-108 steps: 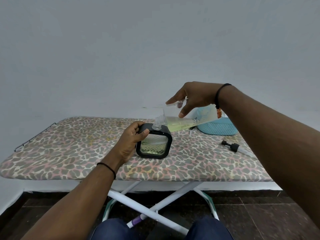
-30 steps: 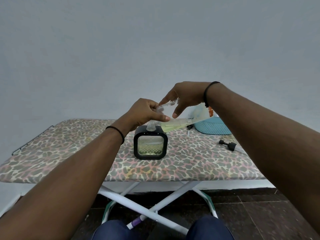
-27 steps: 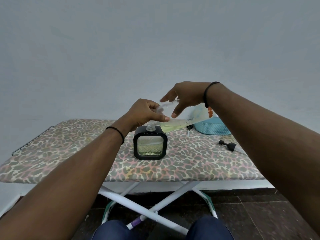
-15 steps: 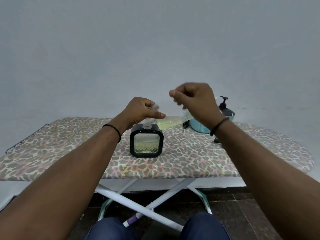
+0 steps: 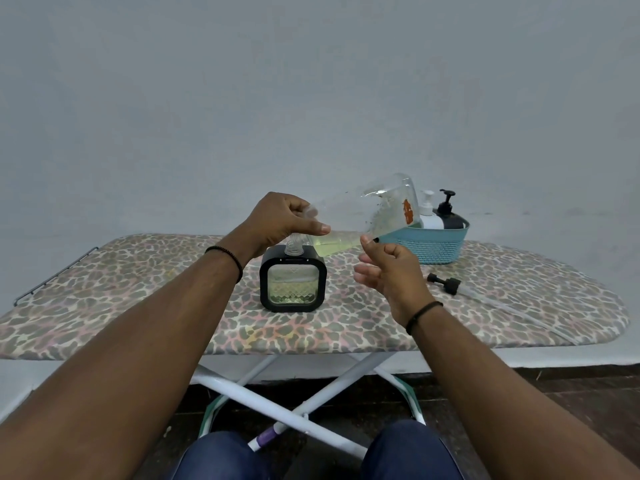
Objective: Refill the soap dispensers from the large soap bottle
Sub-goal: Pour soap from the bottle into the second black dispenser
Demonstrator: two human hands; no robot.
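Left hand (image 5: 282,220): we pinched the large soap bottle (image 5: 360,220) at its neck.
Bottle axis: it ran rightward from our grip, mouth over the dispenser (image 5: 293,278).
Right hand (image 5: 388,271): fingers loose and empty, just under the bottle's body.

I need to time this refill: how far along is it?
Done: the black square dispenser is uncapped, partly filled; its pump lies on the board. In hand: the left hand tips the large bottle over its neck; the right hand is open. Left: capping; whether the basket's dispensers need filling is unclear.
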